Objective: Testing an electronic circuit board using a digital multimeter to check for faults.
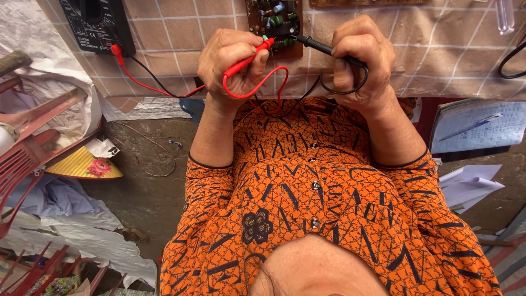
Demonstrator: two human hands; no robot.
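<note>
Orange patterned shirt (307,203) nearest camera, forearms rose from it toward table edge.

Left hand (233,63) closed round red probe (249,59), fingers curled tight on grip; probe's long axis slanted up and right, tip toward circuit board (276,24).

Right hand (361,60) gripped black probe (329,49), fingers wrapped, thumb pressed on top; axis slanted up and left, tip also at board.

Both tips converged on board's near edge; red tip looked touching, black just beside. Board lay beyond both hands, between them.

Farther left, black multimeter (96,24) on checked cloth (438,49), leads running back.
</note>
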